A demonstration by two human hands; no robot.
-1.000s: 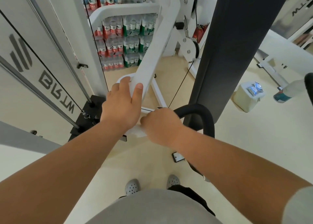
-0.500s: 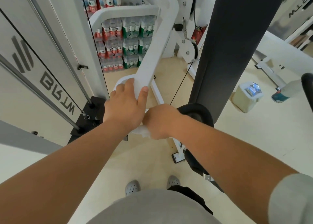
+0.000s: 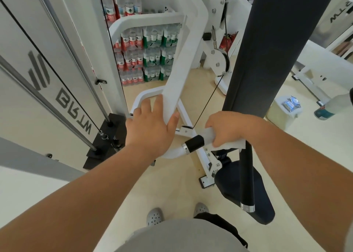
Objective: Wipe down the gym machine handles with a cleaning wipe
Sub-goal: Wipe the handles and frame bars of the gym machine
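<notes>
A black handle (image 3: 194, 143) with a chrome collar juts from the white arm (image 3: 177, 80) of the gym machine, then bends down into a long black grip (image 3: 246, 175). My right hand (image 3: 229, 129) is wrapped round the handle's horizontal part with a white cleaning wipe (image 3: 212, 135) under its fingers. My left hand (image 3: 150, 125) grips the lower end of the white arm, thumb on one side and fingers on the other.
A dark upright back pad (image 3: 267, 41) stands close on the right, above the dark seat (image 3: 242, 190). A weight-stack guard (image 3: 47, 80) with guide rods fills the left. Shrink-wrapped water bottles (image 3: 147, 55) are stacked behind. A wipes tub (image 3: 282, 110) and spray bottle (image 3: 330, 106) sit on the floor.
My right hand has slid to the right along the handle with the wipe, uncovering the black stub and chrome collar. My left hand has kept its grip on the white arm.
</notes>
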